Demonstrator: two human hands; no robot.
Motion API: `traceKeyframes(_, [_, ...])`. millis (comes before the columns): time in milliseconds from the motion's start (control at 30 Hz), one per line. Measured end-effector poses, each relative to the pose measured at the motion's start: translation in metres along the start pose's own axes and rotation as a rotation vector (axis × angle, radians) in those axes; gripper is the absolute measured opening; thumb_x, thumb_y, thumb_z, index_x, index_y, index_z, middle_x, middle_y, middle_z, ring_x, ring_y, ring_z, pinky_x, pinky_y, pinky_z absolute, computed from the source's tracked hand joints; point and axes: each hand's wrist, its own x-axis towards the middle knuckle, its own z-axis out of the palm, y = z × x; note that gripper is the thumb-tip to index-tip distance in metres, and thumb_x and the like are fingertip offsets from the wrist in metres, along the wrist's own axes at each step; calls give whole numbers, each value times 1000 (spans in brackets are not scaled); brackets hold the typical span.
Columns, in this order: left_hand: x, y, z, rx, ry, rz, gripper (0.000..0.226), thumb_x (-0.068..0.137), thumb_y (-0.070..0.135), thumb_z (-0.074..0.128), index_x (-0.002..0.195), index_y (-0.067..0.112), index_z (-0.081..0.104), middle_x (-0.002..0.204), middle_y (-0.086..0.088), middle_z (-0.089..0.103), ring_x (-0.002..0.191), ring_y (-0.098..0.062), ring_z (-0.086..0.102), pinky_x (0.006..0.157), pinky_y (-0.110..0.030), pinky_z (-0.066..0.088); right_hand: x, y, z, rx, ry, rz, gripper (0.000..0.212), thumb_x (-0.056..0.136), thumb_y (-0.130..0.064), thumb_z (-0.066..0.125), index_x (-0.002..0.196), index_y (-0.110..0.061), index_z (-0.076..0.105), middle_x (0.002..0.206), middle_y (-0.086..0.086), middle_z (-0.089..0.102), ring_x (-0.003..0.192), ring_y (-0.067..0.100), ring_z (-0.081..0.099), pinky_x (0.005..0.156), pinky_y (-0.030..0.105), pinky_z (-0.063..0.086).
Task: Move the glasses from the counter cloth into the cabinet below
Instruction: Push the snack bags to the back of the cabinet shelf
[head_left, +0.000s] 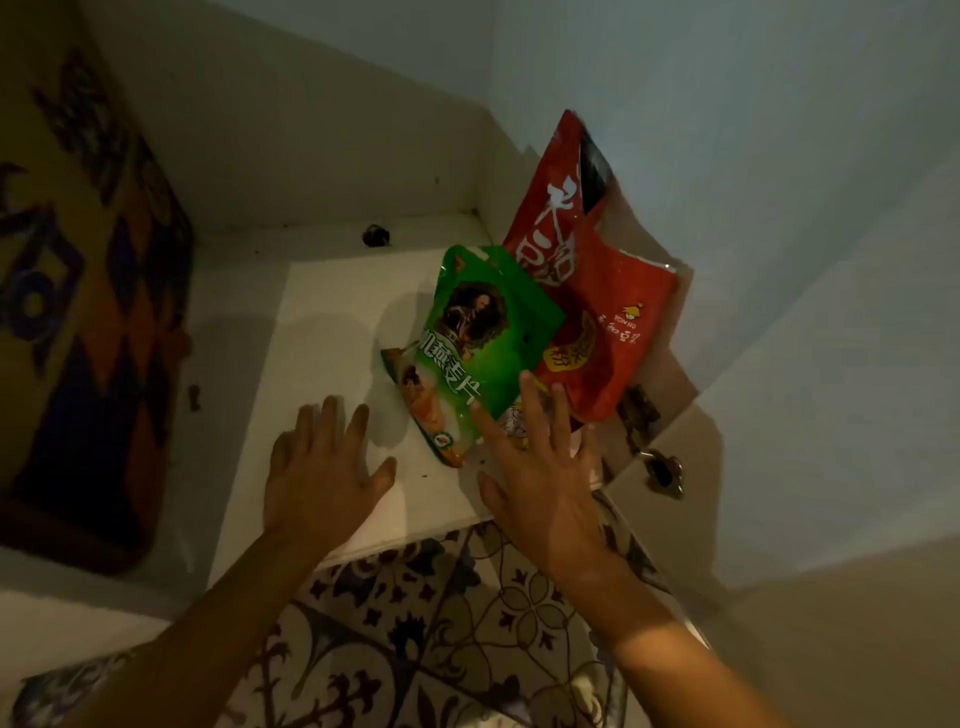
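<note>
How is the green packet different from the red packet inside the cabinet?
The green packet lies nearly flat on the shelf; the red packet leans upright against the cabinet's side wall. The green one looks smaller than the red one and overlaps it. Both are printed snack bags.

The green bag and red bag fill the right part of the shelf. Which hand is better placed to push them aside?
Probably the right hand: its spread fingers reach the lower edge of the green bag, beside the red bag. The left hand lies over bare cabinet shelf, apart from both.
</note>
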Motion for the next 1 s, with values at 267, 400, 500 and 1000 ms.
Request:
traceKeyframes(267, [29, 3, 22, 26, -28, -25, 84, 84, 75, 3, 157, 32, 9, 165, -9, 6, 150, -34, 3, 117, -59, 7, 18, 5, 35, 55, 87, 0, 63, 91, -43, 58, 150, -35, 35, 164, 11, -1, 148, 44, -9, 108, 70, 23])
traceKeyframes(400, [37, 3, 22, 25, -11, -37, 81, 86, 74, 4, 156, 34, 5, 165, -8, 4, 150, -33, 0, 117, -61, 6, 27, 4, 42, 81, 73, -6, 65, 88, -36, 61, 149, -35, 37, 164, 11, -3, 146, 47, -12, 102, 70, 32])
traceKeyframes(500, [45, 1, 22, 17, -17, -72, 78, 89, 74, 10, 156, 35, 4, 165, -7, 1, 150, -33, -2, 117, -61, 4, 38, -2, 43, 57, 71, 21, 72, 84, -39, 70, 148, -40, 36, 164, 13, 0, 144, 51, -4, 92, 71, 41])
traceKeyframes(1000, [81, -4, 20, 29, -18, -149, 78, 85, 72, 4, 155, 38, -1, 166, -3, -1, 151, -31, -3, 115, -64, 4, 119, -23, 73, 26, 120, 93, 77, 80, -59, 67, 148, -44, 34, 165, 14, 6, 142, 57, -8, 92, 78, 32])
